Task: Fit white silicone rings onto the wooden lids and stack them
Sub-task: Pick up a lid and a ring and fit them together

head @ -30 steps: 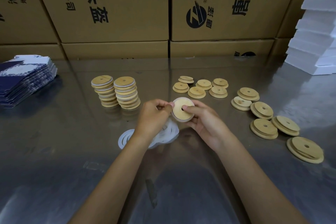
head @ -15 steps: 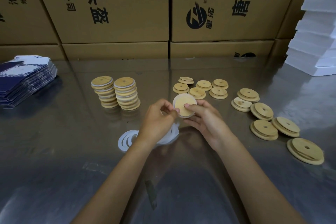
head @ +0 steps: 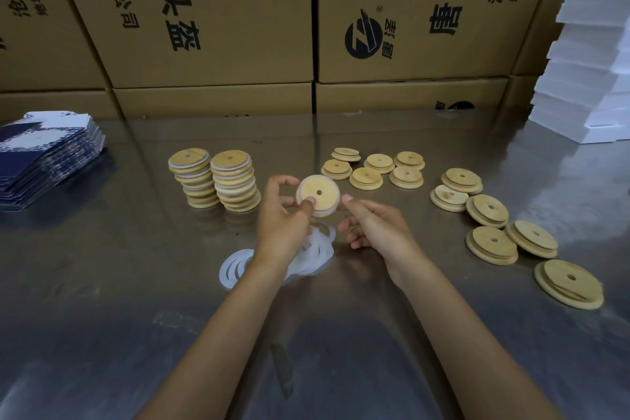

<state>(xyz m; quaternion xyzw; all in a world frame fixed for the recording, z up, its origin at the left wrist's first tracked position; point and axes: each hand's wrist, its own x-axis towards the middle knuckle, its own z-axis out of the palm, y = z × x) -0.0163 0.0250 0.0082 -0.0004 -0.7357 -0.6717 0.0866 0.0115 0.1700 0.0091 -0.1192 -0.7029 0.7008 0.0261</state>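
My left hand (head: 283, 220) holds a wooden lid (head: 320, 193) with a white silicone ring round its rim, thumb on its face, tilted toward me above the table. My right hand (head: 375, 227) is beside it with loosely bent fingers; its index tip is at the lid's right edge. A pile of white rings (head: 308, 257) lies on the table under my hands. Two stacks of ringed lids (head: 235, 184) stand to the left. Bare lids lie in a far group (head: 371, 169) and a right group (head: 494, 225).
The metal table (head: 136, 283) is backed by a wall of cardboard boxes (head: 211, 27). A stack of blue flat cartons (head: 47, 153) lies far left. White foam slabs (head: 586, 78) are piled at the far right corner.
The lid has risen a little and turned to face me. My right hand has drawn back from gripping it, leaving it in my left hand.
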